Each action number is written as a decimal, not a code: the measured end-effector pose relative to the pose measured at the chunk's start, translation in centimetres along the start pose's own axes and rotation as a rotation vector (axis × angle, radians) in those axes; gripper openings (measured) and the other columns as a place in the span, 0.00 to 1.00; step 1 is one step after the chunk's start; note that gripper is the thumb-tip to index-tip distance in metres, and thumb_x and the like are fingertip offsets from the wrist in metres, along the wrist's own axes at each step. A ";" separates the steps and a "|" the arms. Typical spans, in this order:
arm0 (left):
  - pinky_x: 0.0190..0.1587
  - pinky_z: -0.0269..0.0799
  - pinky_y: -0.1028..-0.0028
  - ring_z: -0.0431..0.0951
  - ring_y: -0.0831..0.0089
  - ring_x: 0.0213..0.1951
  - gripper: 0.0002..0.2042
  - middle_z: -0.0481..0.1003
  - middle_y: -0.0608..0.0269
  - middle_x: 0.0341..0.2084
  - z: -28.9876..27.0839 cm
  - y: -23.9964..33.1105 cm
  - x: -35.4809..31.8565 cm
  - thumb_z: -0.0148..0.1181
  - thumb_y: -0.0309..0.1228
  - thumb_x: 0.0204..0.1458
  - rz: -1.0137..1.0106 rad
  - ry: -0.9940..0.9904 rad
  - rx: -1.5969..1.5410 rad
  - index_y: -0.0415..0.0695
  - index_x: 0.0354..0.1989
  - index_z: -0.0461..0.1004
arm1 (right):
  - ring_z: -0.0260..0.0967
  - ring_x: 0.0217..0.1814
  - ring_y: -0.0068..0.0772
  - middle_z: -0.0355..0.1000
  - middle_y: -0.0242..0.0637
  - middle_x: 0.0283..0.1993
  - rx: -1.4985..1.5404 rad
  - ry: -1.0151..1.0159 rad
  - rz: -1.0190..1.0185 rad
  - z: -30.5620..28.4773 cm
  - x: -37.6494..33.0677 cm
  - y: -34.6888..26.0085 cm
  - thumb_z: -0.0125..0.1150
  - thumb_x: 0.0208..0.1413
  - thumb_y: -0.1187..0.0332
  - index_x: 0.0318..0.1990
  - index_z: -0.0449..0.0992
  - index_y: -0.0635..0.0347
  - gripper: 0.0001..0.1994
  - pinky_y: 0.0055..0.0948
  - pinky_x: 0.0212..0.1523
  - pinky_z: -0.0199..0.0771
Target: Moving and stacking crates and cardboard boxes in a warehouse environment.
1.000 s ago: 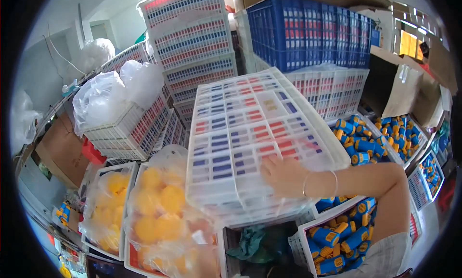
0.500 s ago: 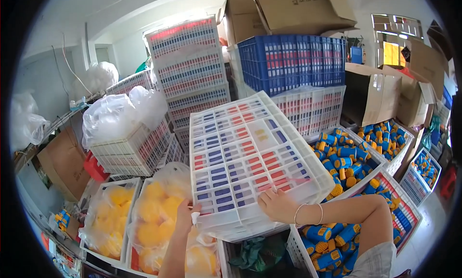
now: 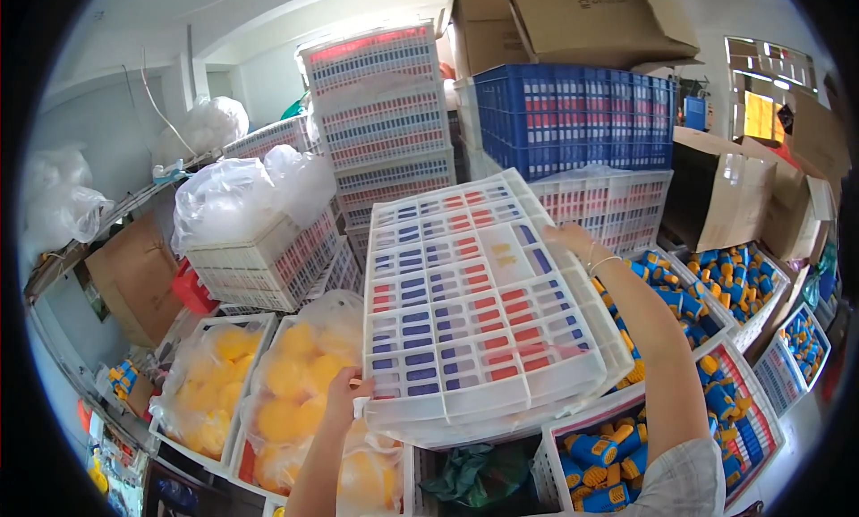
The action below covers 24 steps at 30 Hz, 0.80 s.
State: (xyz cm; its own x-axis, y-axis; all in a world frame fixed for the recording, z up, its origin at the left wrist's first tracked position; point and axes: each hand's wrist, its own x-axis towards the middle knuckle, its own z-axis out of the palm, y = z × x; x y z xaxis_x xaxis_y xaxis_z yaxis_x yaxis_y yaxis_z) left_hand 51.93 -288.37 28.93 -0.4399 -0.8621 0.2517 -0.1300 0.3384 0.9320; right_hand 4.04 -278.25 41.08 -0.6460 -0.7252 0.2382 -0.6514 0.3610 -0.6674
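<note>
A white plastic crate (image 3: 474,311) with a slotted grid face stands tilted in front of me, and red and blue pieces show through its slots. My left hand (image 3: 344,394) is closed on the crate's near left corner. On the far right side, my right hand (image 3: 573,240) holds the crate's edge, its fingertips partly hidden. Beneath the crate's near edge is a dark bin with a crumpled green bag (image 3: 479,474). Beside my left hand, yellow rounded pieces in a clear plastic bag (image 3: 295,374) fill a white crate.
Crates of blue and orange cylindrical pieces (image 3: 608,454) stand to the right. Behind rise a stack of white crates (image 3: 380,105) and a blue crate (image 3: 573,119) under cardboard boxes (image 3: 608,21). Bagged plastic (image 3: 237,199) tops a crate at left.
My right hand has moved from the crate's near face to its far right edge. My left hand stays on the near left corner. The whole view has shifted slightly.
</note>
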 end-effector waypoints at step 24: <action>0.37 0.66 0.77 0.69 0.73 0.31 0.09 0.66 0.60 0.26 -7.6 7.6 -16.9 0.55 0.26 0.40 0.251 0.261 0.181 0.37 0.31 0.67 | 0.63 0.24 0.22 0.69 0.35 0.23 0.073 0.143 -0.402 -11.6 -15.3 -14.4 0.46 0.51 0.55 0.30 0.73 0.69 0.21 0.23 0.26 0.62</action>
State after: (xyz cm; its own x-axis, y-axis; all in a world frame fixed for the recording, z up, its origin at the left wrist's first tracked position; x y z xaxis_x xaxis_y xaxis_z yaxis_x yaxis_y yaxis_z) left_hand 65.15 -274.10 33.77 -0.2409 -0.8032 0.5448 -0.2124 0.5913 0.7780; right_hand 18.70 -265.56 55.27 -0.3989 -0.7092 0.5812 -0.8359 0.0207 -0.5485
